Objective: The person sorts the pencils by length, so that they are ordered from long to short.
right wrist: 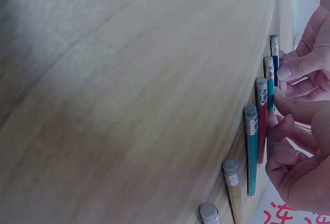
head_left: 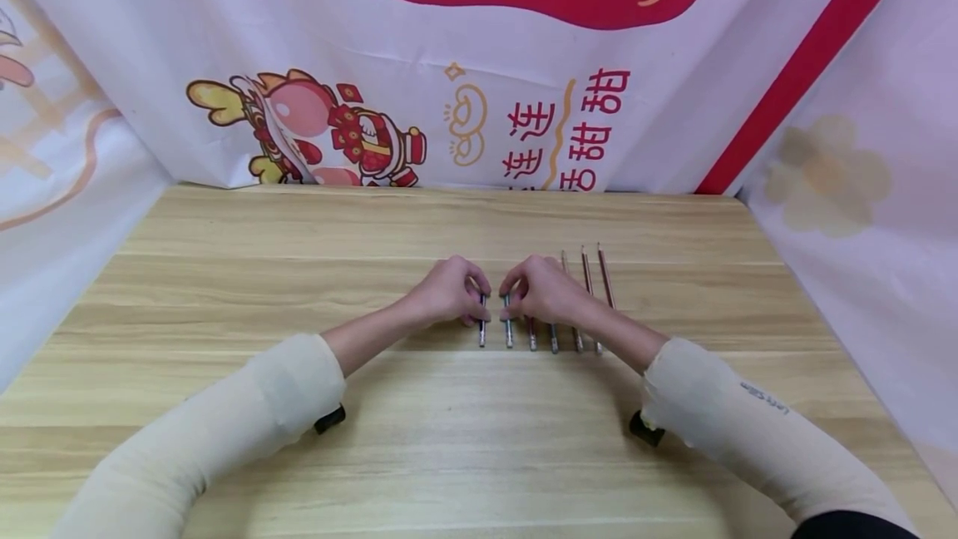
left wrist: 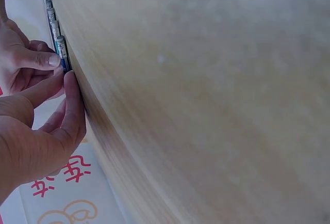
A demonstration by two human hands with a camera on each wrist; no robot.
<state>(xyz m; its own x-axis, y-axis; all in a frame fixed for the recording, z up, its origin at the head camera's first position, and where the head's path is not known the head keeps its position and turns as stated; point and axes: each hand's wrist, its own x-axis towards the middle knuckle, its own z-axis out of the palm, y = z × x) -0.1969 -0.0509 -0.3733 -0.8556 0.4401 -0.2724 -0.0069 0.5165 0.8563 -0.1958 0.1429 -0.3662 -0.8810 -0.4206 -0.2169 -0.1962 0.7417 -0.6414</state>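
My left hand (head_left: 452, 289) pinches a dark blue pencil (right wrist: 275, 48) between thumb and fingers. Just to its right, my right hand (head_left: 551, 291) pinches a green pencil (right wrist: 268, 69) the same way. Both pencils lie roughly parallel, eraser ends toward me, a small gap between them. To the right a red pencil (right wrist: 262, 115) and a teal pencil (right wrist: 251, 141) lie side by side, partly covered by the right hand in the head view. Beyond them comes a yellow pencil (right wrist: 234, 193). My right forearm hides the middle of the rightmost pencils.
Further right in the row lies a dark red pencil (head_left: 604, 273), its point away from me. Everything rests on a wood-grain table (head_left: 479, 439). A printed white cloth (head_left: 464, 40) hangs along the table's back edge, with more cloth at both sides.
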